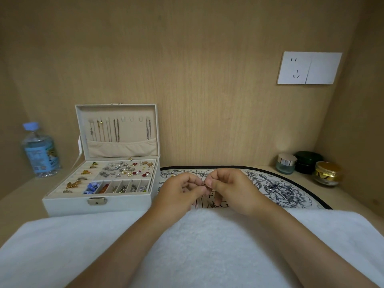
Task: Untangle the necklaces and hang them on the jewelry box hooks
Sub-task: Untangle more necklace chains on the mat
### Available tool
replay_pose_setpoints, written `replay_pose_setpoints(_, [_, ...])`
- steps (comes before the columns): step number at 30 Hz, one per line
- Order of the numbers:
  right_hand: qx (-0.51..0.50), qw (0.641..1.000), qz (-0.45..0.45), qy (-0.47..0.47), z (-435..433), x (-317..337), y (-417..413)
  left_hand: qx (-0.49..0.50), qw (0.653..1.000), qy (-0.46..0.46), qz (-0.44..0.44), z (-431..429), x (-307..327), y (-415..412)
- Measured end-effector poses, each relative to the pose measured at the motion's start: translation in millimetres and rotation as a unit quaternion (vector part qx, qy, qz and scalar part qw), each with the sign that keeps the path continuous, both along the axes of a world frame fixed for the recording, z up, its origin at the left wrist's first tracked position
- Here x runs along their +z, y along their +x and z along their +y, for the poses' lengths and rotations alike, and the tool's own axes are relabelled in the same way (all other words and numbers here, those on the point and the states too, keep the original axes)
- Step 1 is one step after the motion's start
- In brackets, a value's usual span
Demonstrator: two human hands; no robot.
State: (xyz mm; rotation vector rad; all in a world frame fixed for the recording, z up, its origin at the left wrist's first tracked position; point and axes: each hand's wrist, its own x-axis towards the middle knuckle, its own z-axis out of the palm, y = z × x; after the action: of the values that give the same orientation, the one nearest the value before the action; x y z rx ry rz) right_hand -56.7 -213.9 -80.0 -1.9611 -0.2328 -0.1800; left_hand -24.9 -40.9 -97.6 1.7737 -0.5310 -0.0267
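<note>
Small rose-gold necklace tangle (204, 184), frame centre: fingers of left hand (180, 191) and right hand (231, 190) pinch it. Step: untangling. Next, probably: spare hook (131, 119), open white jewelry box (72, 205).

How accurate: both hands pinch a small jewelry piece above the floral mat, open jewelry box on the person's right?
Head view shows the jewelry box on the person's left. Left hand and right hand do pinch the jewelry piece above the mat.

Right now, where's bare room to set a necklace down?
Free: wooden desktop left of the open white jewelry box, before the clear plastic water bottle; white fluffy towel, outer ends. Crowded: box tray; three cosmetic jars back right; floral mat under left hand and right hand pinching a necklace.
</note>
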Motion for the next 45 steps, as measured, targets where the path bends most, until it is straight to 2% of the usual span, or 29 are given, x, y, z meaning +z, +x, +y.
replay_pose_setpoints(3, [-0.002,1.000,-0.002,-0.003,1,-3,0,0.036,0.990,0.114,-0.072,5,-2,4])
replay_pose_setpoints(5, [-0.013,0.997,-0.029,-0.073,2,-7,2,0.053,0.972,0.193,-0.127,7,-2,4])
replay_pose_setpoints(7, [-0.022,0.985,-0.056,-0.161,4,-9,2,0.053,0.965,0.216,-0.138,9,1,2])
replay_pose_setpoints(8, [-0.020,0.983,-0.054,-0.172,5,-9,2,0.050,0.962,0.228,-0.143,10,1,1])
replay_pose_setpoints(10, [-0.001,0.993,-0.025,-0.118,7,-10,2,0.055,0.953,0.246,-0.169,10,2,1])
replay_pose_setpoints(12, [0.008,0.999,0.008,-0.039,8,-10,3,0.065,0.967,0.204,-0.140,9,0,2])
replay_pose_setpoints(15, [0.017,0.999,0.028,0.007,6,-8,3,0.027,0.998,0.038,-0.031,3,0,2])
replay_pose_setpoints(19, [0.014,0.999,0.037,0.017,3,-6,3,-0.014,0.999,0.018,-0.029,6,1,6])
replay_pose_setpoints(21, [0.000,0.999,0.022,-0.036,2,-6,2,0.012,0.987,0.108,-0.121,11,0,8])
replay_pose_setpoints(23, [-0.013,0.991,0.004,-0.130,0,-5,1,0.076,0.942,0.199,-0.260,16,3,6])
replay_pose_setpoints(24, [-0.013,0.986,0.002,-0.165,0,-5,1,0.093,0.927,0.208,-0.298,17,5,5])
replay_pose_setpoints(26, [-0.010,0.984,0.005,-0.178,-1,-5,0,0.095,0.924,0.205,-0.307,19,7,5])
replay_pose_setpoints(27, [-0.009,0.987,0.008,-0.159,-1,-5,0,0.083,0.938,0.188,-0.278,19,7,6])
replay_pose_setpoints(29, [-0.004,0.995,0.018,-0.102,-1,-6,0,0.041,0.984,0.097,-0.142,14,7,4])
replay_pose_setpoints(30, [-0.001,0.996,0.021,-0.083,0,-6,0,0.029,0.995,0.047,-0.078,10,5,3])
replay_pose_setpoints(33, [0.010,0.999,0.015,-0.045,2,-4,-1,0.026,0.999,-0.023,-0.013,1,-1,2])
replay_pose_setpoints(35, [0.002,0.999,-0.001,-0.040,2,-4,-1,0.031,0.999,-0.002,-0.021,1,-2,5])
replay_pose_setpoints(36, [-0.007,0.998,-0.013,-0.063,1,-5,-1,0.034,0.998,0.041,-0.043,3,-2,7])
replay_pose_setpoints(38, [-0.028,0.985,-0.046,-0.162,0,-8,0,0.043,0.984,0.147,-0.090,7,0,7])
replay_pose_setpoints(41, [-0.037,0.948,-0.084,-0.305,-1,-6,0,0.072,0.950,0.238,-0.190,8,2,4])
replay_pose_setpoints(43, [-0.022,0.938,-0.079,-0.338,-2,-3,0,0.086,0.939,0.237,-0.233,8,4,1])
replay_pose_setpoints(45, [0.004,0.955,-0.050,-0.293,0,-3,-1,0.082,0.955,0.184,-0.217,9,4,3])
